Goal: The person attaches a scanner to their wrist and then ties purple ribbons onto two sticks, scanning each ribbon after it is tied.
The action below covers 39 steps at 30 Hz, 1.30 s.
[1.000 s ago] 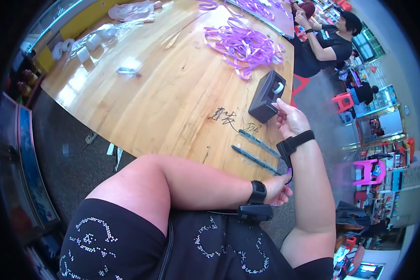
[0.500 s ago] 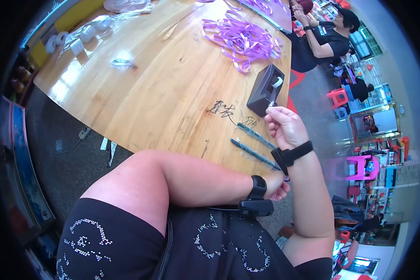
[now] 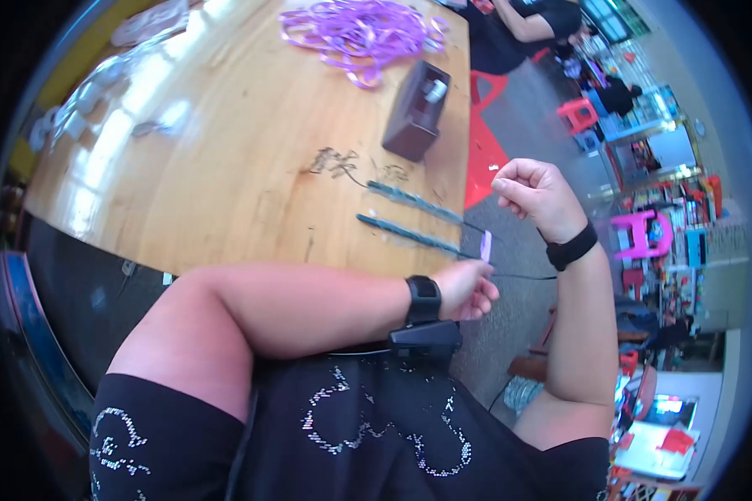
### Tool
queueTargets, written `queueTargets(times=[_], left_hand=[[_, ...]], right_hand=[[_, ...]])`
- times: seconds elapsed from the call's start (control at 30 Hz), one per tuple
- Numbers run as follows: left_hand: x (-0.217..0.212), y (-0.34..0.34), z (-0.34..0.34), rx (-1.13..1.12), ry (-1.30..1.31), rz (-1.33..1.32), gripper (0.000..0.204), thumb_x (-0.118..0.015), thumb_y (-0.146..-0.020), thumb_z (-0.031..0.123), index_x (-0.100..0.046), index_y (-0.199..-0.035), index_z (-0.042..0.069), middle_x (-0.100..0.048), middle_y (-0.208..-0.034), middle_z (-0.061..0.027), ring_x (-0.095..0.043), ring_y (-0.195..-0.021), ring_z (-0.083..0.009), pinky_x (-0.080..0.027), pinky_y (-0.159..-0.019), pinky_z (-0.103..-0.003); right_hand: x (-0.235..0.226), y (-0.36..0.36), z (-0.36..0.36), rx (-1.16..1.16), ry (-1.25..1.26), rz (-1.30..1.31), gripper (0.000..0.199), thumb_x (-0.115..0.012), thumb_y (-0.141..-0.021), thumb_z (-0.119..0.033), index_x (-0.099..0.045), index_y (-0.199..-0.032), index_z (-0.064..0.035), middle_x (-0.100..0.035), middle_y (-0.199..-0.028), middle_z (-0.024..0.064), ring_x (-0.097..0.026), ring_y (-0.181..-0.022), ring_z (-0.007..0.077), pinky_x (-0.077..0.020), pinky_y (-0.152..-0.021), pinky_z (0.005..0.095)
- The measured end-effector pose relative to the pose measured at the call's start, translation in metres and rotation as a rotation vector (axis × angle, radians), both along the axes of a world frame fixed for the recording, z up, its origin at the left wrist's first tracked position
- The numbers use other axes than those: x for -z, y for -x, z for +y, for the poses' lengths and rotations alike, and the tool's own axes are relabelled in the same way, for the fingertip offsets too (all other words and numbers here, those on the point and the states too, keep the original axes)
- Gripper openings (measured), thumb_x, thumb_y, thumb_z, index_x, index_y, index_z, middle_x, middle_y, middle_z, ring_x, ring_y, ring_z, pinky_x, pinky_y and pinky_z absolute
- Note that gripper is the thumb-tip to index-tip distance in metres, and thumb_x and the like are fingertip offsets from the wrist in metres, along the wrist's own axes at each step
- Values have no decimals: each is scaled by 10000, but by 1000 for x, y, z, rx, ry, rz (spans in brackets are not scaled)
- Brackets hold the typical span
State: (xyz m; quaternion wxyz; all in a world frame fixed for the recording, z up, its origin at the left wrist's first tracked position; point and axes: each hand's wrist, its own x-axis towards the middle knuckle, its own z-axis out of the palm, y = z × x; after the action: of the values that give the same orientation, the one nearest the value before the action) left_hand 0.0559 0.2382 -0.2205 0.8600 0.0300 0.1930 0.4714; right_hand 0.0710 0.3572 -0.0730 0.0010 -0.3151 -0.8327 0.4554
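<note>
My left hand [image 3: 470, 290] is closed just off the table's right edge, its fingertips at the lower end of a short purple ribbon [image 3: 485, 246]. The ribbon lies across the tail ends of two thin dark green sticks, the upper stick [image 3: 409, 199] and the lower stick [image 3: 405, 235], which look wrapped in clear film. Thin dark ends reach past the table edge. My right hand [image 3: 536, 188] is raised beyond the edge, thumb and forefinger pinching a small whitish bit of tape [image 3: 495, 169]. Past the sticks stands a black tape dispenser [image 3: 411, 125].
A tangle of purple ribbon [image 3: 368, 35] lies on the far part of the wooden table [image 3: 226, 167]. Clear plastic wrapping [image 3: 92, 96] is at the far left. Red stools [image 3: 483, 159] stand by the right edge, a pink stool [image 3: 643, 234] farther off. People sit beyond.
My right hand has come away from the tape dispenser with a bit of tape and is now beyond the table edge. The purple ribbon by my left hand shows more. The whole view has shifted.
</note>
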Motion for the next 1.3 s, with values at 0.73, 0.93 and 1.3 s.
queueTargets(times=[0.73,0.93,1.3], left_hand=[[-14,4,-7,-83,-38,34,128,-405,-938,233,-420,-1014,131,-565,-837,-41,-545,-668,-122,-443,-609,-244],[-14,7,-10,-99,-60,43,268,-415,-922,182,-352,-1173,112,-559,-864,-55,-547,-676,-127,-448,-605,-249],[-19,5,-10,-93,-93,100,393,-385,-913,159,-285,-1284,81,-541,-872,-58,-532,-695,-118,-446,-633,-245]], right_hand=[[58,-50,23,-233,-283,-596,301,-672,-745,-283,-633,-669,5,-589,-604,136,-555,-566,216,-444,-587,341],[67,-67,25,-50,-297,-390,358,-704,-732,-336,-632,-657,7,-581,-581,88,-547,-535,170,-437,-534,313],[171,-133,2,568,933,414,293,-404,-919,-137,-533,-1120,33,-624,-986,169,-625,-827,243,-502,-777,349]])
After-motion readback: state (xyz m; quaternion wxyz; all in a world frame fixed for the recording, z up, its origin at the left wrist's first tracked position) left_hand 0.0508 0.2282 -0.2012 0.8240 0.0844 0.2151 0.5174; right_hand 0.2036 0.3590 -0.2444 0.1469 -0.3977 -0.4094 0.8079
